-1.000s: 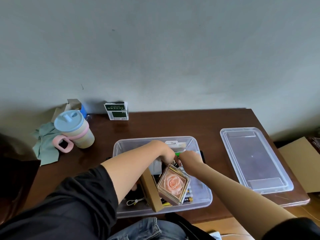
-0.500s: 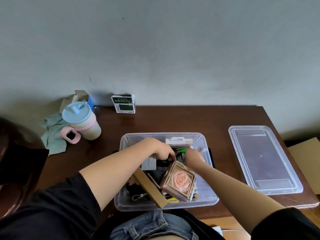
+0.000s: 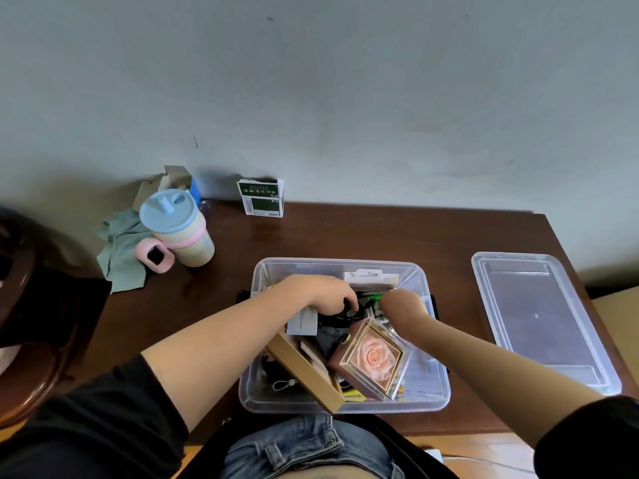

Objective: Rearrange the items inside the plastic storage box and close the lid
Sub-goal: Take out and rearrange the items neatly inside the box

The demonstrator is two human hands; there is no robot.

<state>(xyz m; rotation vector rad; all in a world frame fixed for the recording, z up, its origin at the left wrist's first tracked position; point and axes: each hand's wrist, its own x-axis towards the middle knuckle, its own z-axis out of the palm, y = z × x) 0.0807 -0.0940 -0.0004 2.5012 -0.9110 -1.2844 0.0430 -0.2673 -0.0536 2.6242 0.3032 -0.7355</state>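
A dark wooden table [image 3: 380, 236] stands against a plain pale grey-blue wall [image 3: 311, 98]. At the left, perhaps a wooden chair [image 3: 31, 375], dimly lit.

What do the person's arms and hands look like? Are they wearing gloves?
No gloves. The left hand and right hand are bare, with no rings or watch showing. Both forearms are bare too. Black sleeves reach about the elbows. Blue jeans show below.
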